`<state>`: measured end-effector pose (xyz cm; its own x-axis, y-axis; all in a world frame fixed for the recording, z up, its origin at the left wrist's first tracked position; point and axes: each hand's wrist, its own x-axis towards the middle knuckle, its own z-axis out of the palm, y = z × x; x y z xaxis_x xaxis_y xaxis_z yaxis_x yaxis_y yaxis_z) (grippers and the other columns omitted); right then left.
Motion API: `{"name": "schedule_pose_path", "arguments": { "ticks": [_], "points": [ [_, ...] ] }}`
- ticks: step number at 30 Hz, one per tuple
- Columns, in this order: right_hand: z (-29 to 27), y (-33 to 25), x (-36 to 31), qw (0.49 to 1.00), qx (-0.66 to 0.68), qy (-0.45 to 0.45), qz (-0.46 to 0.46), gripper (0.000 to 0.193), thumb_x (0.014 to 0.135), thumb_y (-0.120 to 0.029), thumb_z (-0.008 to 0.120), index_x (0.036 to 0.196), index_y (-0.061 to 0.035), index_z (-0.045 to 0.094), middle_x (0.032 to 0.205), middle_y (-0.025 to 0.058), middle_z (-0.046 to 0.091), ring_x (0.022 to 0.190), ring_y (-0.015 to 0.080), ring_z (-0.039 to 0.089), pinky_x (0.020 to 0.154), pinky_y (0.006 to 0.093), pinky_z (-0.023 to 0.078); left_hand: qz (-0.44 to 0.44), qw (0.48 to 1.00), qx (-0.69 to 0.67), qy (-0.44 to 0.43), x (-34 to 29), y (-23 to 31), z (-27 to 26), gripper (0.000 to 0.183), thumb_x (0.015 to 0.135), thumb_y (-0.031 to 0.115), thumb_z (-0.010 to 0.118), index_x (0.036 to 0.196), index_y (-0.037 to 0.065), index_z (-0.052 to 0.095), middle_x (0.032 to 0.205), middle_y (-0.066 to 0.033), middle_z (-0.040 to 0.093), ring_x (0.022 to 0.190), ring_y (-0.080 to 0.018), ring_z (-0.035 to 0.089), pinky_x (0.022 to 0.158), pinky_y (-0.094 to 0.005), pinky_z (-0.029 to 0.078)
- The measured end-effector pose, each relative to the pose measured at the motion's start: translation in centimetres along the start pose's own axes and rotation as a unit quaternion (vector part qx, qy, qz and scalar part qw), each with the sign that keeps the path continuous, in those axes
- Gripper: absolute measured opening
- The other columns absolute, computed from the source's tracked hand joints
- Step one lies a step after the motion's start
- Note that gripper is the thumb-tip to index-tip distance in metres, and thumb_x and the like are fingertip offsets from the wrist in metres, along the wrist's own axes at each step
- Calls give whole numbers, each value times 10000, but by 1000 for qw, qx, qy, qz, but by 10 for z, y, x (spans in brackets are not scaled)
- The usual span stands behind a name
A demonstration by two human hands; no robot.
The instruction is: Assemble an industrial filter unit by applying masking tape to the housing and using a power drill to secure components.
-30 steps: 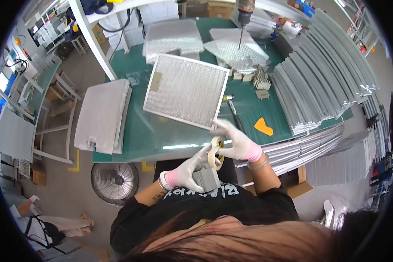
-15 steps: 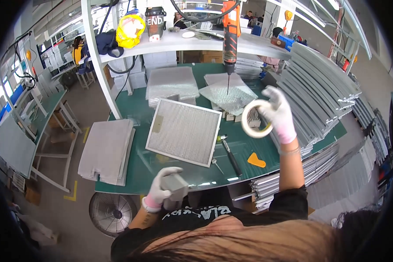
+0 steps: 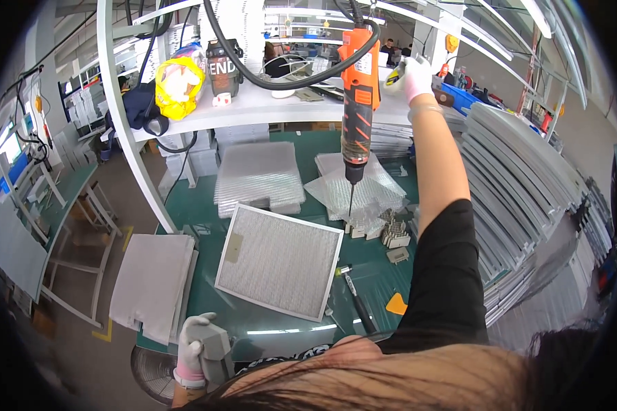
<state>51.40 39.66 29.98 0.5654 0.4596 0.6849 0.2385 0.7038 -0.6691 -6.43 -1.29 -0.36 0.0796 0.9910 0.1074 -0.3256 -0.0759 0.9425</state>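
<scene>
My left hand (image 3: 193,349), white-gloved with a pink cuff, is closed around a grey angular block (image 3: 216,351) near the bench's front edge. Over the back shelf, my right hand (image 3: 414,77) is raised at the end of an outstretched arm. Its gloved fingers are closed on a small yellow-and-dark object (image 3: 393,77), too small to name surely. Between the hands, a framed mesh filter panel (image 3: 281,264) lies flat on the green bench (image 3: 267,335). A hammer (image 3: 358,301) and an orange scraper (image 3: 396,304) rest to its right.
An orange electric screwdriver (image 3: 358,89) hangs over the bench, its bit above small metal blocks (image 3: 395,233). Mesh sheets (image 3: 260,175) are stacked behind the panel, pale boards (image 3: 151,281) at left, and tall grey frames (image 3: 517,192) at right. The white shelf (image 3: 267,113) spans the back.
My right hand has moved up and away to the shelf; the white tape roll it held is no longer visible. My left hand has shifted left and nearer with the grey block.
</scene>
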Motion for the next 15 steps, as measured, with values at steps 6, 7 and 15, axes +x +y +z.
{"name": "schedule_pose_path", "arguments": {
  "ticks": [6,7,15],
  "points": [
    [-57,82,51,975,-195,109,21,351,865,-217,597,1109,28,651,1037,229,704,946,353,695,859,404,530,-6,1000,1,-8,26,-11,1,742,709,552,789,1148,5,545,1283,-196,534,1018,-225,628,882,-346,520],
    [8,79,5,942,-327,-27,62,385,850,-233,596,1121,33,661,1110,254,678,1036,372,666,920,412,507,-8,999,12,43,11,-6,4,742,709,552,789,1148,5,545,1283,-196,534,1018,-225,628,882,-346,520],
    [-8,51,36,895,-441,-69,16,506,803,-310,626,1174,33,653,1207,266,646,1160,385,618,1013,404,487,-6,999,-11,-46,53,-17,12,676,699,475,784,1140,15,558,1281,-184,544,1072,-236,606,935,-354,492]
  ]
}}
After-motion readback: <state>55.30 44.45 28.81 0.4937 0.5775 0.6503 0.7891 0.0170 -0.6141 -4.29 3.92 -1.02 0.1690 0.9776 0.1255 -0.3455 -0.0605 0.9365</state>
